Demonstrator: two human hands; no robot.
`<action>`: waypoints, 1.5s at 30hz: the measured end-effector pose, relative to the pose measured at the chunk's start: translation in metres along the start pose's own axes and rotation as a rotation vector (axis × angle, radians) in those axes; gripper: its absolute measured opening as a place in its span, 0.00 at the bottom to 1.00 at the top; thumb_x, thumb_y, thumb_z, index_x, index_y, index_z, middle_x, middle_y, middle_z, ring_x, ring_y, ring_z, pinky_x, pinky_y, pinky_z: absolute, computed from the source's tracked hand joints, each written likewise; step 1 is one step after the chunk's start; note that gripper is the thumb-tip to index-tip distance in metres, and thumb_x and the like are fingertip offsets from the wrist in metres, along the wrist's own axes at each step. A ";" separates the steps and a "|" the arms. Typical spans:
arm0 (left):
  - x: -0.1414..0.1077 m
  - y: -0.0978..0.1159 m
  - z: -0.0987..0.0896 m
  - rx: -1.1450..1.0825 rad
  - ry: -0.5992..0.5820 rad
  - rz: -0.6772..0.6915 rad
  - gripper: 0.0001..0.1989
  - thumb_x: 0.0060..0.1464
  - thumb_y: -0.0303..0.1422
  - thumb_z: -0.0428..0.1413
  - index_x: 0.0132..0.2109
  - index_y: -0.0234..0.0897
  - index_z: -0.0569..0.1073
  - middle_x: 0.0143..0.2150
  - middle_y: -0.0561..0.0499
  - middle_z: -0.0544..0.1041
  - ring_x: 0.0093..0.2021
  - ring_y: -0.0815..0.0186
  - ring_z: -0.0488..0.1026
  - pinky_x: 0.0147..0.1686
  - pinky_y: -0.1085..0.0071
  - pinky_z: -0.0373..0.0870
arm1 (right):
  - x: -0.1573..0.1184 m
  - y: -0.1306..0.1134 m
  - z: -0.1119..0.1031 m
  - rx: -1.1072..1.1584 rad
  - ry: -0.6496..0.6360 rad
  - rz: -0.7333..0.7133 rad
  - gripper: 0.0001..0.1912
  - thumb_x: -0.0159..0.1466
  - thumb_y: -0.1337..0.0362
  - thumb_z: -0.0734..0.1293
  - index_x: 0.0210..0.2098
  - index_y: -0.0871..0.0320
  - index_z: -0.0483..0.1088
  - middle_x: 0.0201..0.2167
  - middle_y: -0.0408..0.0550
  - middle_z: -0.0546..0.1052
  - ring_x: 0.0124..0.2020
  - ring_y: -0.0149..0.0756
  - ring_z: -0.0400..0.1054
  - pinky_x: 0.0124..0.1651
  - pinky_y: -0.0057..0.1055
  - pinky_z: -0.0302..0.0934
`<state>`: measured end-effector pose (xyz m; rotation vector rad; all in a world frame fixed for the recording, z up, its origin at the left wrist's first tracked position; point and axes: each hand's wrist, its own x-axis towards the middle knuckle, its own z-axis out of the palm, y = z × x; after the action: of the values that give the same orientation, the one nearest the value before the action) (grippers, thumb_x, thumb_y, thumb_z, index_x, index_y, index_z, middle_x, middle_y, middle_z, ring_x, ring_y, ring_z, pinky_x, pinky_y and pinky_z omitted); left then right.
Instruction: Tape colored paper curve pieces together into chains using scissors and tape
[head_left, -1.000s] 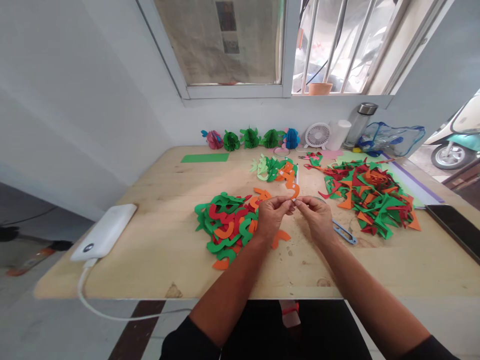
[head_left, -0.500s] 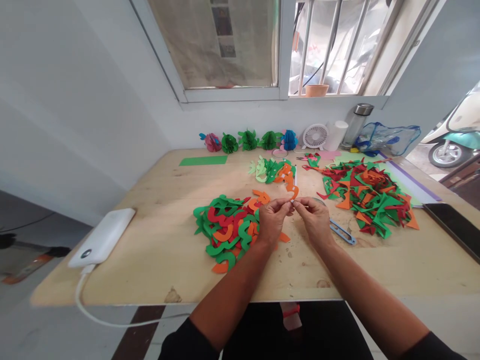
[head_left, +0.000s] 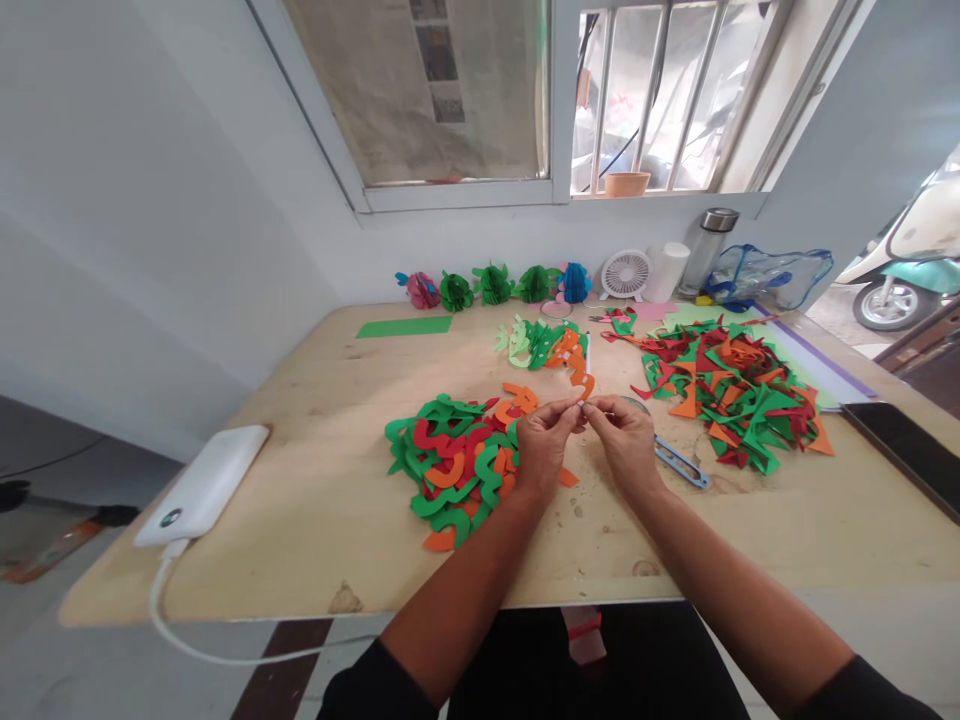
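Observation:
My left hand (head_left: 546,438) and my right hand (head_left: 621,436) meet fingertip to fingertip over the middle of the table. Both are pinched around something small and whitish, too small to make out. Just beyond the fingertips lies a curved orange paper piece (head_left: 583,384), at the end of a group of orange and green cut pieces (head_left: 541,343). Beside my left hand is a heap of wavy green, red and orange paper shapes (head_left: 450,462), partly covered by my forearm. A blue-grey cutter (head_left: 681,463) rests right of my right hand.
Paper scraps (head_left: 739,385) are piled at the right, near a black phone (head_left: 904,450). Folded paper figures (head_left: 493,284), a small fan (head_left: 625,274) and a glass bottle (head_left: 707,252) line the wall. A white power bank (head_left: 202,485) with its cable sits left.
The view has shifted slightly. Both hands stay together at nearly the same spot, with the fingertips still pinched.

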<state>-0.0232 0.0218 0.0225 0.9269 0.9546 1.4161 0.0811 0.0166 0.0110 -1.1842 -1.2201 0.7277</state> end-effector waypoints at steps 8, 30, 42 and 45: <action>0.000 -0.006 0.000 0.119 0.084 0.085 0.06 0.44 0.30 0.59 0.30 0.34 0.80 0.27 0.50 0.79 0.26 0.68 0.74 0.31 0.72 0.71 | 0.000 0.000 0.001 -0.072 0.001 -0.026 0.10 0.56 0.58 0.67 0.25 0.57 0.74 0.27 0.47 0.76 0.29 0.36 0.68 0.33 0.32 0.61; 0.005 -0.005 -0.007 0.239 0.127 0.117 0.07 0.45 0.30 0.56 0.30 0.32 0.77 0.25 0.50 0.78 0.26 0.70 0.73 0.28 0.75 0.69 | -0.001 -0.003 0.001 -0.200 -0.054 -0.094 0.11 0.59 0.59 0.63 0.30 0.55 0.78 0.31 0.48 0.80 0.31 0.37 0.70 0.30 0.30 0.59; 0.010 -0.004 -0.011 -0.061 0.048 -0.132 0.12 0.40 0.36 0.61 0.31 0.30 0.76 0.24 0.48 0.77 0.23 0.70 0.72 0.26 0.73 0.69 | 0.005 0.000 -0.004 -0.128 -0.027 0.079 0.13 0.57 0.56 0.65 0.33 0.58 0.76 0.33 0.49 0.79 0.32 0.38 0.70 0.35 0.32 0.61; 0.007 -0.001 -0.009 -0.084 0.017 -0.170 0.13 0.39 0.37 0.62 0.30 0.30 0.76 0.24 0.48 0.77 0.23 0.70 0.72 0.25 0.74 0.68 | 0.006 0.002 -0.004 0.010 -0.075 0.151 0.14 0.55 0.54 0.67 0.34 0.58 0.76 0.32 0.47 0.79 0.32 0.36 0.69 0.36 0.31 0.61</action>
<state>-0.0316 0.0287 0.0188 0.7549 0.9562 1.3107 0.0864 0.0211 0.0114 -1.2601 -1.1957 0.8971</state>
